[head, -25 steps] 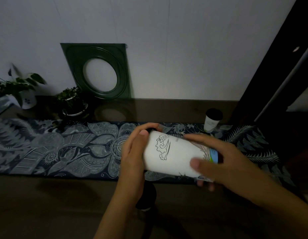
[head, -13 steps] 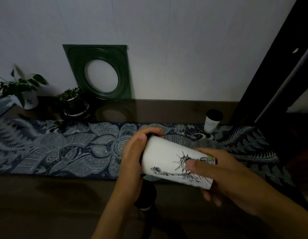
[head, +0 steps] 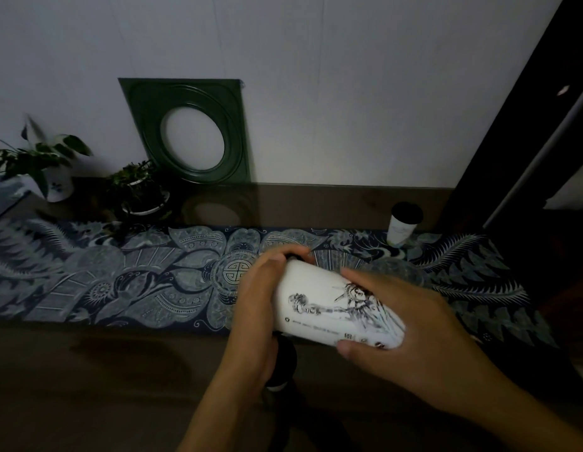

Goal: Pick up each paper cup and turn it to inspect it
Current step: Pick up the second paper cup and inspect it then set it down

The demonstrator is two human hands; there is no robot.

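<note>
A white paper cup (head: 319,308) with a black statue drawing lies on its side in the air above the table's front part. My left hand (head: 257,298) grips its lidded end on the left, fingers curled over the top. My right hand (head: 414,324) holds its narrower bottom end, thumb beneath and fingers on top. A second paper cup (head: 402,228) with a black lid stands upright at the back right of the runner. A dark-lidded cup (head: 283,370) stands partly hidden below my left hand.
A patterned blue-grey runner (head: 120,282) covers the dark table (head: 88,386). A green square frame (head: 192,132) leans on the wall. Two potted plants (head: 137,190) stand at the back left. A dark door frame (head: 528,125) rises on the right.
The cup has rolled about its long axis between both hands: the cloud drawing turned away and the statue drawing came round to face me. Both hands sank slightly.
</note>
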